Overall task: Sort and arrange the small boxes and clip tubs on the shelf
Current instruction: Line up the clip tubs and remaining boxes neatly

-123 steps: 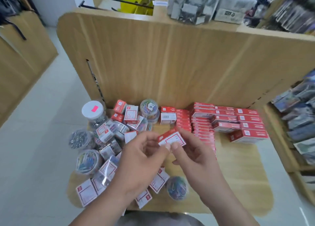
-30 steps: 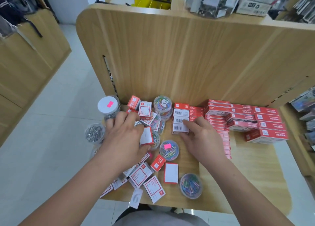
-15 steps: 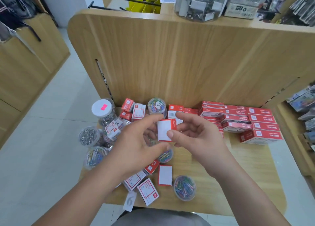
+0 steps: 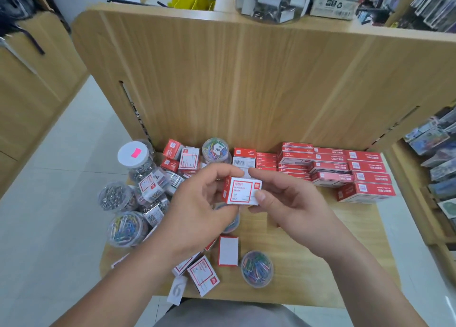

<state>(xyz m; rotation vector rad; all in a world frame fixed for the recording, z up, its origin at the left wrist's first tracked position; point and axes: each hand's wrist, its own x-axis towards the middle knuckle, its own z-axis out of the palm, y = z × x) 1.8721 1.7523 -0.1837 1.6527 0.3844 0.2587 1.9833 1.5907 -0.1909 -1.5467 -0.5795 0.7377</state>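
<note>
Above the middle of the wooden shelf [image 4: 345, 265] I hold a small red-and-white box [image 4: 240, 191] between both hands, printed face up. My left hand [image 4: 197, 210] grips its left side and my right hand [image 4: 291, 203] pinches its right end with the thumb on top. On the shelf's left lie several loose small boxes [image 4: 202, 275] and clear clip tubs [image 4: 123, 229], jumbled together. One tub of coloured clips [image 4: 256, 268] stands alone near the front. A white-faced box [image 4: 228, 251] lies beside it. Neat stacks of red boxes [image 4: 345, 168] fill the back right.
A tall tub with a white lid and pink sticker [image 4: 133, 153] stands at the back left. The wooden back panel [image 4: 246, 79] rises behind the shelf. Another shelf unit with packaged goods [image 4: 439, 158] is at the right. Tiled floor [image 4: 49, 178] lies to the left.
My left hand lifted a small box out of the pile. Both hands then brought it up and turned it from its blank white face to its printed face.
</note>
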